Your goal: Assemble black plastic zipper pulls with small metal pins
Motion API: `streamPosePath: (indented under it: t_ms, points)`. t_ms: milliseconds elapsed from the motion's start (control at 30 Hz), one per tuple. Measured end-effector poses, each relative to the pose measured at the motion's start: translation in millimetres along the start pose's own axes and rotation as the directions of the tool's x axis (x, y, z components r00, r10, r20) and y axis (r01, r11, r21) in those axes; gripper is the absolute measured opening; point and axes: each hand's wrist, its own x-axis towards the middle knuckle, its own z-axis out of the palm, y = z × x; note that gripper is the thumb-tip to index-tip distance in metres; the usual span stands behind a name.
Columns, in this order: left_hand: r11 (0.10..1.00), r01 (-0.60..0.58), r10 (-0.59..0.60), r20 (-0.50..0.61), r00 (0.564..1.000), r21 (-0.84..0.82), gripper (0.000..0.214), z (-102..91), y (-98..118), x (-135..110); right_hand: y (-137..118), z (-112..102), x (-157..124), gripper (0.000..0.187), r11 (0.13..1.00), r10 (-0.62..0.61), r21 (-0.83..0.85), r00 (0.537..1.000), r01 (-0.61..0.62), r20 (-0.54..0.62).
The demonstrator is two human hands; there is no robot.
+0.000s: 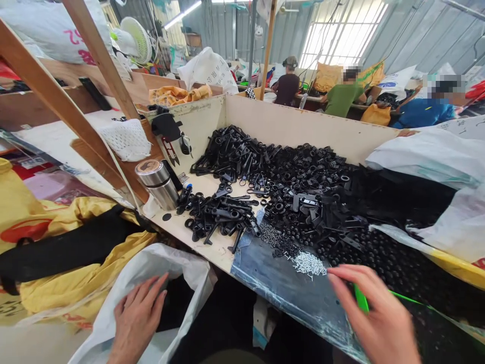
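My left hand is over the mouth of a white sack, fingers stretched out, holding nothing visible. Dark contents show inside the sack. My right hand is at the bench's front, thumb and forefinger tips close together beside a pile of silver screws. What lies between those tips is too small to make out. Behind the right hand a bright green piece shows through the gap. Small dark parts lie behind the screws. Black plastic handle-like parts are heaped to the left, with black rings farther back.
A steel flask stands at the bench's left, near hanging red snips. Wooden posts rise at left. Board walls enclose the back. White bags and round black pieces lie right. People sit beyond.
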Motion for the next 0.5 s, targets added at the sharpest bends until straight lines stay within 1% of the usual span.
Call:
streamPosePath:
  t_ms: [33, 67, 100, 167, 233, 300, 367, 433, 500]
  points:
    - [1.0, 0.003, -0.003, -0.017, 1.0, -0.006, 0.035, -1.8, 8, 4, 3, 16, 8, 0.024, 0.999, -0.041, -0.006, 0.995, 0.042, 0.087]
    - [0.999, -0.017, 0.016, -0.032, 0.999, -0.03, 0.033, -4.7, 19, 11, 6, 33, 14, 0.023, 0.996, -0.085, -0.004, 0.979, 0.087, 0.186]
    - [0.997, -0.042, 0.037, -0.062, 0.997, -0.068, 0.031, -8.3, 34, 19, 9, 50, 18, 0.023, 0.992, -0.116, -0.012, 0.962, 0.122, 0.248]
    - [0.976, -0.135, 0.122, -0.085, 0.989, -0.174, 0.027, -16.3, 72, 37, 13, 80, 24, 0.023, 0.983, -0.159, -0.032, 0.93, 0.179, 0.332]
    - [0.938, -0.222, 0.207, -0.084, 0.975, -0.266, 0.024, -23.0, 114, 56, 13, 103, 27, 0.023, 0.976, -0.178, -0.049, 0.913, 0.21, 0.368]
    - [0.895, -0.299, 0.295, -0.064, 0.953, -0.331, 0.023, -26.3, 154, 74, 11, 118, 31, 0.024, 0.973, -0.183, -0.065, 0.91, 0.222, 0.372]
    - [0.866, -0.374, 0.392, -0.015, 0.92, -0.331, 0.019, -25.8, 187, 91, 6, 126, 36, 0.026, 0.968, -0.186, -0.091, 0.908, 0.235, 0.375]
    - [0.868, -0.418, 0.446, 0.051, 0.893, -0.27, 0.016, -22.9, 210, 109, 1, 129, 40, 0.026, 0.961, -0.188, -0.116, 0.903, 0.249, 0.385]
    - [0.866, -0.459, 0.486, 0.124, 0.865, -0.199, 0.015, -19.1, 225, 124, -2, 129, 40, 0.024, 0.956, -0.19, -0.131, 0.897, 0.261, 0.4]
